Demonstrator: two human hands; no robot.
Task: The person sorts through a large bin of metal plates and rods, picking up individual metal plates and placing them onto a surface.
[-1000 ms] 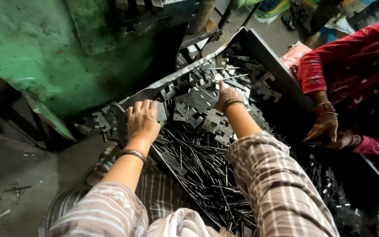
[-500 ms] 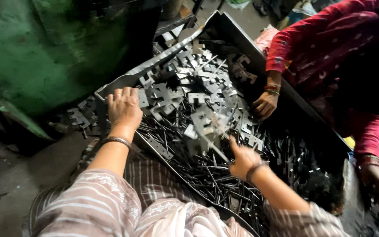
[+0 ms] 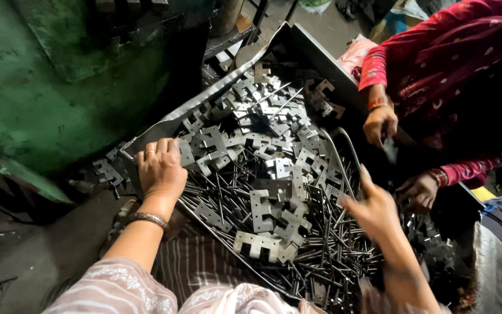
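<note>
A long metal tray [image 3: 200, 106] holds a heap of flat stamped steel brackets [image 3: 274, 136] lying over many thin dark rods [image 3: 332, 259]. My left hand [image 3: 161, 170] rests palm down on brackets at the tray's left rim, with a ring on one finger and a bangle on the wrist. Motion-blurred, my right hand [image 3: 372, 208] hovers with its fingers spread over the rods near the tray's right side. Nothing shows in it. A bent steel strip [image 3: 344, 148] arches up just beyond that hand.
Another person in red sleeves works at the tray's right side, one hand [image 3: 382, 123] by the rim and the other hand [image 3: 418, 192] lower down. A green machine body [image 3: 59, 87] stands to the left. More brackets [image 3: 107, 171] lie spilled outside the tray's left edge.
My right hand has pulled back from the far brackets to the near right side of the tray. My left hand has stayed at the left rim. The view has shifted.
</note>
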